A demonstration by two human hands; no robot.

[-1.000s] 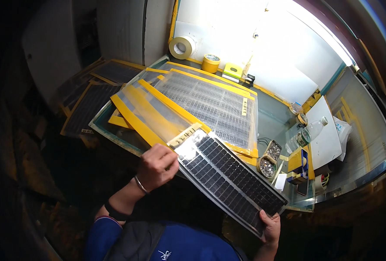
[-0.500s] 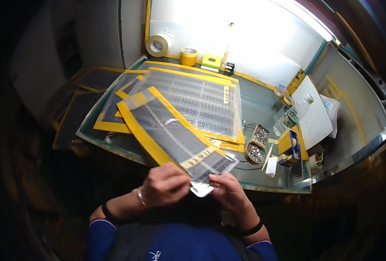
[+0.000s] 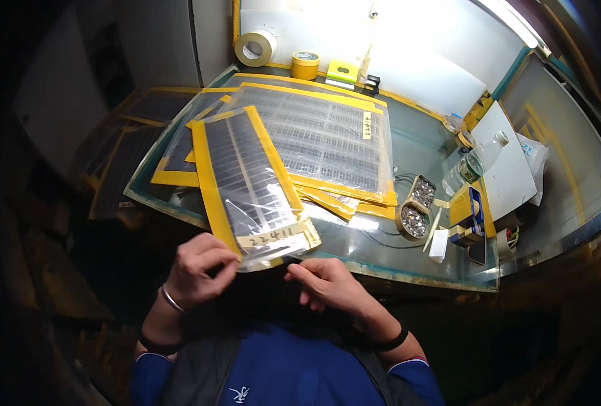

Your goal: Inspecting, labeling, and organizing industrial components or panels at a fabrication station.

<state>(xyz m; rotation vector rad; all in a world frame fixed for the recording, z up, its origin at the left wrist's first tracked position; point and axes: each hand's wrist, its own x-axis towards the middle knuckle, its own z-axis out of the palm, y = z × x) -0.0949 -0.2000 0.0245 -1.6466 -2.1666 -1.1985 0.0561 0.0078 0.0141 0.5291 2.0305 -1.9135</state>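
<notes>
My left hand (image 3: 202, 269) pinches a corner of the long, yellow-edged clear plastic sleeve (image 3: 253, 184), over the greenish glass tabletop (image 3: 415, 135); my right hand (image 3: 331, 283) curls its fingers nearby, grip unclear to me. If that corner pinch slips, the sleeve could sag and crease.

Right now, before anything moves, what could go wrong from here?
The left hand pinches a lower corner of the yellow-edged clear sleeve, whose near end appears to overhang the glass tabletop; losing that pinch might let it slip. Swinging it right could upset the oval container of small pieces. Dragging it might shift the larger taped sleeves beneath it.
</notes>
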